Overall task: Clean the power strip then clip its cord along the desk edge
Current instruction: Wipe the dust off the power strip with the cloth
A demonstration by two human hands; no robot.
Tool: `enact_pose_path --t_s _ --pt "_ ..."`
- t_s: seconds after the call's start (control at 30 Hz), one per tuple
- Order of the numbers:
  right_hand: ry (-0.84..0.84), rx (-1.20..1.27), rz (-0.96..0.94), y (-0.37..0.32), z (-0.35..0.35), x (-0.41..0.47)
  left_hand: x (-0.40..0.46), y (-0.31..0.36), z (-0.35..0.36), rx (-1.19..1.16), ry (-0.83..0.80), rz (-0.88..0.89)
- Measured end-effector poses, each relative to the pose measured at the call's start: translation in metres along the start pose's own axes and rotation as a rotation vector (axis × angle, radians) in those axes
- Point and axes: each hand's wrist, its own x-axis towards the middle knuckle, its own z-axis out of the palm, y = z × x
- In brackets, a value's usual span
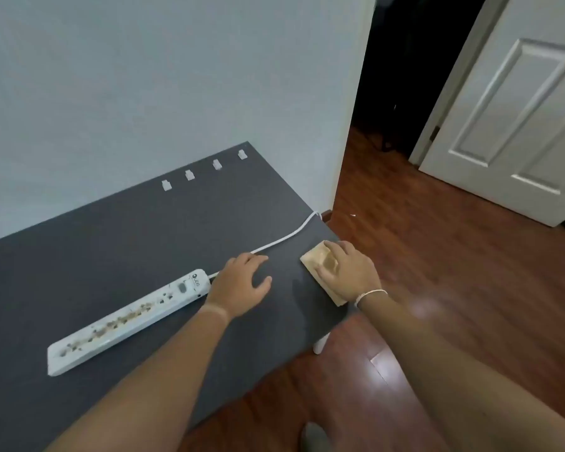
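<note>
A white power strip (128, 321) lies on the dark grey desk (111, 243), its top littered with brown crumbs. Its white cord (284, 238) runs from the strip's right end to the desk's right edge and drops over it. My left hand (242, 283) rests flat on the desk over the cord, just right of the strip, fingers spread and holding nothing. My right hand (349, 270) presses down on a beige folded cloth (320, 259) near the desk's right corner, fingers bunching it. Several white cable clips (190, 175) sit in a row along the far desk edge by the wall.
The desk stands against a pale wall (144, 93). To the right is a wooden floor (437, 288), a dark doorway (411, 76) and an open white door (519, 119). A white desk leg (320, 344) shows under the near right corner.
</note>
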Motion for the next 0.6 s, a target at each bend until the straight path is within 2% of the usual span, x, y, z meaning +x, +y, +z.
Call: enact_pose_path --t_s 0.13,0.3,0.47,0.6 --pt "-0.020 -0.030 -0.048 0.011 0.016 0.004 0.001 -0.002 0.024 0.037 -0.026 -0.032" --pt "-0.068 -0.189 -0.086 0.019 0.033 0.006 -0.005 -0.008 0.050 0.135 -0.015 -0.065" --pt "0.094 -0.220 -0.125 0.016 0.045 0.005 -0.014 -0.011 0.067 0.159 0.041 -0.086" --pt "0.123 -0.175 -0.155 0.007 0.049 0.010 -0.018 -0.010 0.073 0.115 0.056 -0.104"
